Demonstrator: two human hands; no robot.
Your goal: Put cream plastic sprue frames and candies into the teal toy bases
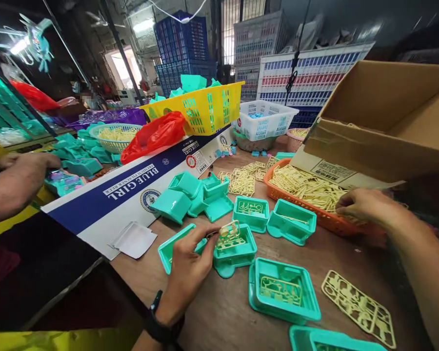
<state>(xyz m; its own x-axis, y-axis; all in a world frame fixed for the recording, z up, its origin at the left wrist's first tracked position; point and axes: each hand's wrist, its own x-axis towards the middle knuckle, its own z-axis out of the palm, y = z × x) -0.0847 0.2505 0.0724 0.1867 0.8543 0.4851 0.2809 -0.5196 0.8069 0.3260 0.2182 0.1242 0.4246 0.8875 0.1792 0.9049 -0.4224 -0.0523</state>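
Observation:
My left hand, with a black band at the wrist, pinches a small cream plastic sprue frame between thumb and fingers. It hangs tilted over a teal plastic box, where another cream sprue appears to lie. My right hand is at the right side of an orange basket full of cream sprue frames. Its fingers are bent together among the frames, and their tips are partly hidden. Close by stand more teal boxes, with sprues inside; one such box is nearer me.
A larger loose sprue lies at the right. Behind my left hand are piled teal boxes. A cardboard divider runs along the left, with another person's arm beyond it. An open carton overhangs the orange basket; a yellow basket stands behind.

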